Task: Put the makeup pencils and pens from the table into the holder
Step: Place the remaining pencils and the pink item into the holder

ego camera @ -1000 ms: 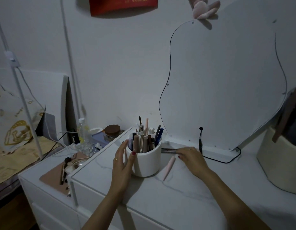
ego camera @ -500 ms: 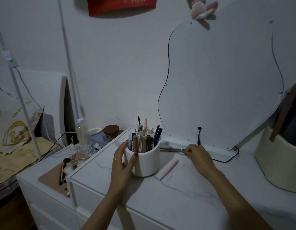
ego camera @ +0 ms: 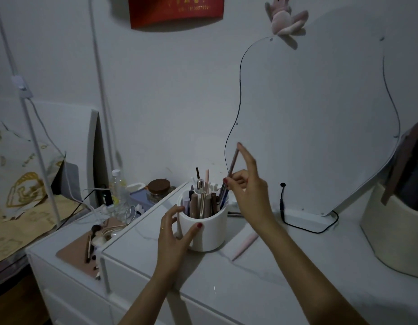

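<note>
A white round holder [ego camera: 212,233] stands on the white marble-look table [ego camera: 285,273], packed with several upright makeup pencils and pens [ego camera: 201,200]. My left hand [ego camera: 177,231] cups the holder's left side. My right hand [ego camera: 247,184] is raised over the holder's right rim and pinches a thin brown pencil [ego camera: 232,165], which points steeply down into the holder. A pale pink pen [ego camera: 246,243] lies on the table just right of the holder. Another dark pencil [ego camera: 235,214] lies behind the holder, partly hidden by my right wrist.
A wavy-edged mirror [ego camera: 315,127] leans at the back with a black cable [ego camera: 304,227] at its base. A cream bucket bag [ego camera: 398,226] stands at the right. A lower white cabinet at the left carries a brown tray with brushes [ego camera: 86,247], a bottle [ego camera: 117,188] and a jar [ego camera: 158,190].
My right hand picked the brown pencil up off the table behind the holder and lifted it, tilting it upright over the holder. My left hand stayed on the holder.
</note>
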